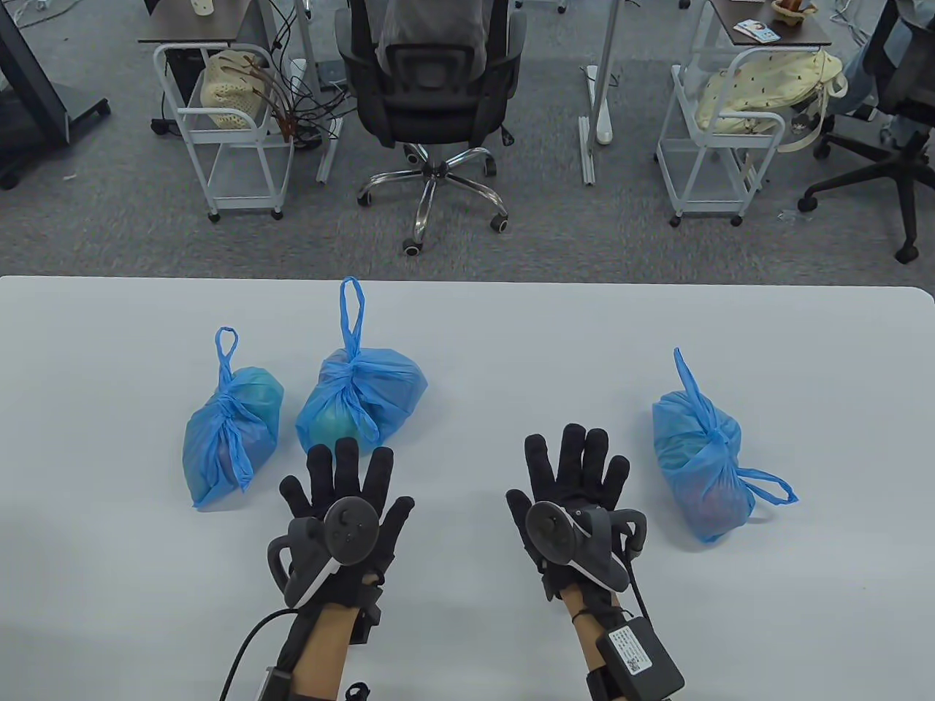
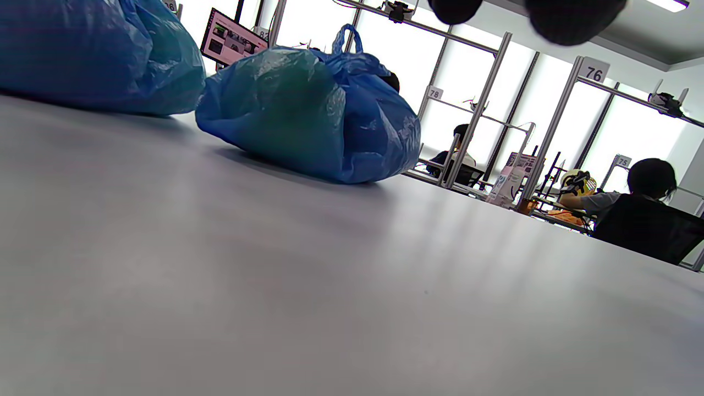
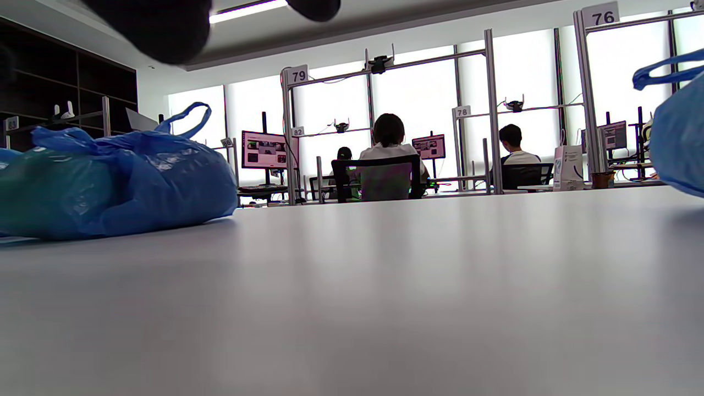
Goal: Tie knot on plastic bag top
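Note:
Three blue plastic bags lie on the white table (image 1: 511,350), each with its top tied. One bag (image 1: 234,431) is at the left, one (image 1: 361,398) beside it in the middle, and one (image 1: 701,460) at the right. My left hand (image 1: 343,489) lies flat with fingers spread, just in front of the middle bag, holding nothing. My right hand (image 1: 577,475) lies flat with fingers spread, left of the right bag, holding nothing. The left wrist view shows the middle bag (image 2: 313,115) and the left bag (image 2: 99,55). The right wrist view shows the middle bag (image 3: 115,181) and the right bag's edge (image 3: 679,137).
Beyond the table's far edge stand an office chair (image 1: 431,95) and two white carts (image 1: 226,124) (image 1: 723,131) on grey carpet. Cables run from both wrists toward the table's near edge.

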Demonstrator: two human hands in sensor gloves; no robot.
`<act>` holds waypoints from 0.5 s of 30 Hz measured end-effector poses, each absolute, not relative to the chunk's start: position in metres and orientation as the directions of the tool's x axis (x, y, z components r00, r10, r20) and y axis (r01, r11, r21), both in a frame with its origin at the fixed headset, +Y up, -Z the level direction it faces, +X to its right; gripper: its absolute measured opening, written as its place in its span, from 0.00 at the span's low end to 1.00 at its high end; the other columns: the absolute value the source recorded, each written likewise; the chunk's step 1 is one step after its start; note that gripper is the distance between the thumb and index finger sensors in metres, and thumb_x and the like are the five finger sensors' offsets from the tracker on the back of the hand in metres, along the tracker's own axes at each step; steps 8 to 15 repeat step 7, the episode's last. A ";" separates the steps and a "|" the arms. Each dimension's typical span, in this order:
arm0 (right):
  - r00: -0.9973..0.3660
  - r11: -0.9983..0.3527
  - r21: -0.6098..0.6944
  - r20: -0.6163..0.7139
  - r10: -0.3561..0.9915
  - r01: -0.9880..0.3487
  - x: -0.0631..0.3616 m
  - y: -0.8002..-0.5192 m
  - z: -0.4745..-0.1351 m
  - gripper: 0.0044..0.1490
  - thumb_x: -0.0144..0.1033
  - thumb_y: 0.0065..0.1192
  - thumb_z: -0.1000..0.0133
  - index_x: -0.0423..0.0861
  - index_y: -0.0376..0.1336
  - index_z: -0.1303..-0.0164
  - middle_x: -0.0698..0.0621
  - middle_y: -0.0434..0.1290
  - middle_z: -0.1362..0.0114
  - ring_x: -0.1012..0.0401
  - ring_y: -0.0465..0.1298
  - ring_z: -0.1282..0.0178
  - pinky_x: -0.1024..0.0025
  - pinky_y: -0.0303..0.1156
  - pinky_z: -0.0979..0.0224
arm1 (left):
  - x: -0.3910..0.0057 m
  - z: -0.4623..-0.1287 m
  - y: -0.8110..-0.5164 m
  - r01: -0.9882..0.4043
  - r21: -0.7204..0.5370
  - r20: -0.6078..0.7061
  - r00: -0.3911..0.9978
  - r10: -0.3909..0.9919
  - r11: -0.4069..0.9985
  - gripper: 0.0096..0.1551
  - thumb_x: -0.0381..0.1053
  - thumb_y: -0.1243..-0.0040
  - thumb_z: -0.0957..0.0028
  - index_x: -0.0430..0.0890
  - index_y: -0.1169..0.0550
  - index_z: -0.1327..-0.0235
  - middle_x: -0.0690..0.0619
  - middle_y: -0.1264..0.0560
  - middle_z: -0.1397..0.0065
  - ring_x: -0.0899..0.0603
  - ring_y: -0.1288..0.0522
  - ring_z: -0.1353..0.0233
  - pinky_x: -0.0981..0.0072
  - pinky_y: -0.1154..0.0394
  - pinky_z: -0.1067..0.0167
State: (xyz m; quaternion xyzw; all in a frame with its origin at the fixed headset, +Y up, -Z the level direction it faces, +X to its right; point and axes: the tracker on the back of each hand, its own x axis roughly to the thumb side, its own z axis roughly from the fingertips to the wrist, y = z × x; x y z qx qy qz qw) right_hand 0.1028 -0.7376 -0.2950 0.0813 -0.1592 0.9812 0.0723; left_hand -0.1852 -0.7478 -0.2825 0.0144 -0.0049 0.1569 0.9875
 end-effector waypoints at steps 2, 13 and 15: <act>-0.975 -0.938 -0.299 0.185 0.123 -0.175 0.103 -0.737 -0.295 0.49 0.59 0.56 0.42 0.46 0.46 0.18 0.29 0.40 0.20 0.31 0.33 0.22 0.29 0.30 0.35 | -0.186 -0.283 -0.748 -0.312 0.029 0.013 0.950 0.312 0.950 0.40 0.75 0.62 0.40 0.69 0.50 0.14 0.52 0.63 0.06 0.34 0.69 0.12 0.27 0.72 0.29; -0.974 -0.940 -0.290 0.188 0.128 -0.179 0.103 -0.738 -0.295 0.48 0.58 0.56 0.42 0.46 0.46 0.18 0.29 0.40 0.20 0.31 0.33 0.22 0.29 0.30 0.35 | -0.186 -0.282 -0.747 -0.312 0.030 0.016 0.950 0.312 0.950 0.40 0.75 0.61 0.40 0.69 0.50 0.15 0.52 0.63 0.07 0.34 0.69 0.13 0.27 0.72 0.29; -0.974 -0.940 -0.290 0.188 0.128 -0.179 0.103 -0.738 -0.295 0.48 0.58 0.56 0.42 0.46 0.46 0.18 0.29 0.40 0.20 0.31 0.33 0.22 0.29 0.30 0.35 | -0.186 -0.282 -0.747 -0.312 0.030 0.016 0.950 0.312 0.950 0.40 0.75 0.61 0.40 0.69 0.50 0.15 0.52 0.63 0.07 0.34 0.69 0.13 0.27 0.72 0.29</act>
